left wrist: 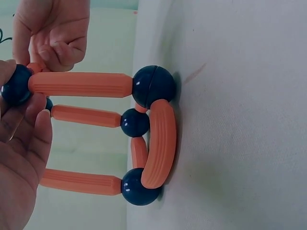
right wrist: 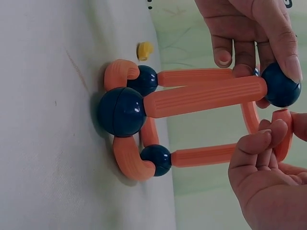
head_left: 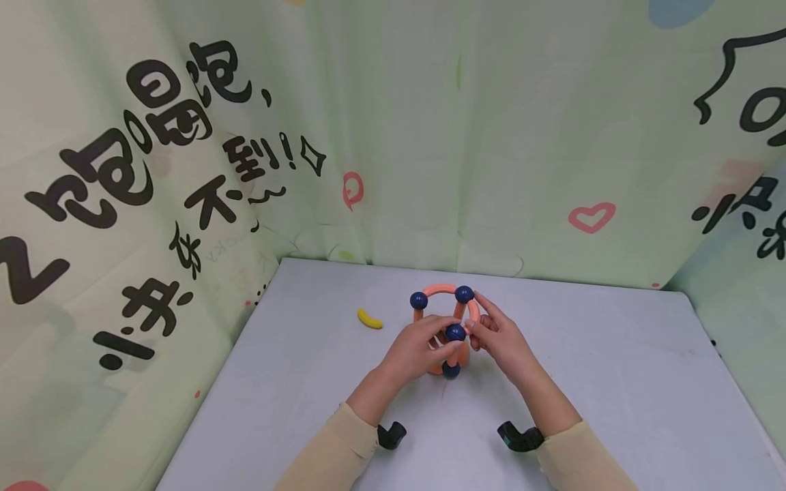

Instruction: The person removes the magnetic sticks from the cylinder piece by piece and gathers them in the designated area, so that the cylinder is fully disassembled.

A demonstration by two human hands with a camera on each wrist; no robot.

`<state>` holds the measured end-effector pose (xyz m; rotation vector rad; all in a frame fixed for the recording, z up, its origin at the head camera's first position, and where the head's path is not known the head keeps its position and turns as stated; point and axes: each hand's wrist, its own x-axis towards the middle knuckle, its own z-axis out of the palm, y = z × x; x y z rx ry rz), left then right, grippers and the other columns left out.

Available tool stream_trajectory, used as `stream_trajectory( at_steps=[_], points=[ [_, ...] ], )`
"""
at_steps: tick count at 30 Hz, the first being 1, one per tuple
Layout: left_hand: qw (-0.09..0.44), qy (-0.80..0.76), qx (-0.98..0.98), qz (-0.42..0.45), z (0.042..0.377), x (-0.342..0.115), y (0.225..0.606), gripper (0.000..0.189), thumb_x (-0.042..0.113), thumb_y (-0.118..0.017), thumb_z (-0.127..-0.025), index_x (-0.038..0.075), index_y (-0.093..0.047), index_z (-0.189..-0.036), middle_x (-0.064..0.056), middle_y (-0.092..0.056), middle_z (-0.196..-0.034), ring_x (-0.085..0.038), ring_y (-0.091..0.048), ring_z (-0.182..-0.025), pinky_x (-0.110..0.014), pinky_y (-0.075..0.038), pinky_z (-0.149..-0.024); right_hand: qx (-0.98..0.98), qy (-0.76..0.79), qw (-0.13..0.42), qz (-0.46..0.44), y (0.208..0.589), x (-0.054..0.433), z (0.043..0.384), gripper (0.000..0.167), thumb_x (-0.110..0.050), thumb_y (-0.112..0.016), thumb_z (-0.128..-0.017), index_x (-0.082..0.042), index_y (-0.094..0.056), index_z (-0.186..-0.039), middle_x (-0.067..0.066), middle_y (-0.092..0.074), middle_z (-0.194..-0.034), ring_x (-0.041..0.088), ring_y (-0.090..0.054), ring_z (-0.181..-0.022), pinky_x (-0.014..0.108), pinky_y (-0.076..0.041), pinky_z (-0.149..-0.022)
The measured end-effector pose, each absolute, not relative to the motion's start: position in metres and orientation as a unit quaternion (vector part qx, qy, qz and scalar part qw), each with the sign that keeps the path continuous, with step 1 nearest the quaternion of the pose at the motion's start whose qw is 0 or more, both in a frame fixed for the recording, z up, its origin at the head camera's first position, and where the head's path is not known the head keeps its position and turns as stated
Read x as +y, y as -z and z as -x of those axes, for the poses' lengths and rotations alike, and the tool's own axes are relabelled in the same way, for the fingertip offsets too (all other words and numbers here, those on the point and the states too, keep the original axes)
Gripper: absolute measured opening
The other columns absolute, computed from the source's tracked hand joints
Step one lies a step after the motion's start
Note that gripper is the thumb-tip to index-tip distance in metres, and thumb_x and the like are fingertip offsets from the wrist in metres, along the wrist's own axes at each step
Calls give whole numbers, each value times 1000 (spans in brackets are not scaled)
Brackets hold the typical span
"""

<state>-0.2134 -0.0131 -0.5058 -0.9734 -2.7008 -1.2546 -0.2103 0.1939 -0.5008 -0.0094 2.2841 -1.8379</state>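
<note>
Pale table point(head_left: 614, 368), orange-and-navy frame point(head_left: 456, 333)

A pale green fabric curtain point(head_left: 405, 136) hung in soft folds behind a flat, pale lavender-white surface point(head_left: 614, 368) with a rounded far right corner. Bold black Chinese lettering point(head_left: 132, 181) ran up the fabric at left, with more black characters point(head_left: 761, 194) at right. A pink heart outline point(head_left: 591, 230) sat below a pale blue rounded patch point(head_left: 680, 10). Soft, even light left faint shadows.
</note>
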Motion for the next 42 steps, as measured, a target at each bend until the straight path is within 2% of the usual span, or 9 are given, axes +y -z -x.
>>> stream_trajectory(
  at_steps=[14, 20, 23, 29, 37, 42],
  points=[
    [-3, 395, -870, 296, 213, -14, 507, 43, 45, -60, -97, 25, -60, -135, 8, -65, -112, -5, -62, -91, -13, -51, -77, 790, 604, 107, 4, 500, 196, 214, 74, -42, -66, -94, -34, -25, -156, 8, -57, -95, 23, -57, -78, 33, -49, -83],
    [-7, 401, -865, 302, 214, -13, 506, 41, 35, -65, -96, 22, -60, -135, 7, -66, -113, -7, -63, -91, -14, -52, -76, 785, 613, 94, 5, 502, 197, 216, 63, -37, -58, -100, -29, -28, -155, 14, -60, -104, 22, -59, -80, 30, -53, -81],
    [-14, 406, -864, 299, 214, -13, 506, 41, 30, -67, -95, 23, -60, -135, 7, -66, -117, -11, -64, -93, -14, -52, -76, 787, 611, 89, -1, 505, 199, 218, 61, -40, -58, -100, -26, -32, -153, 14, -60, -109, 23, -61, -83, 28, -54, -79],
    [-14, 404, -868, 289, 213, -13, 504, 41, 33, -67, -95, 27, -60, -135, 6, -67, -119, -3, -62, -87, -13, -52, -74, 801, 592, 81, -14, 507, 201, 223, 63, -49, -60, -96, -22, -40, -149, 13, -58, -116, 30, -62, -89, 29, -55, -79],
    [-10, 405, -868, 286, 213, -14, 504, 40, 34, -67, -94, 26, -61, -133, 5, -67, -119, -2, -62, -85, -13, -52, -74, 824, 564, 62, -16, 503, 204, 234, 62, -55, -60, -94, -21, -47, -144, 12, -57, -123, 27, -62, -87, 27, -54, -76],
    [-3, 403, -867, 292, 213, -14, 506, 43, 33, -68, -94, 24, -60, -135, 4, -67, -119, -1, -62, -85, -12, -52, -74, 826, 559, 72, -7, 499, 205, 239, 62, -53, -61, -94, -23, -45, -146, 12, -54, -135, 26, -63, -87, 28, -54, -75]
  ],
)
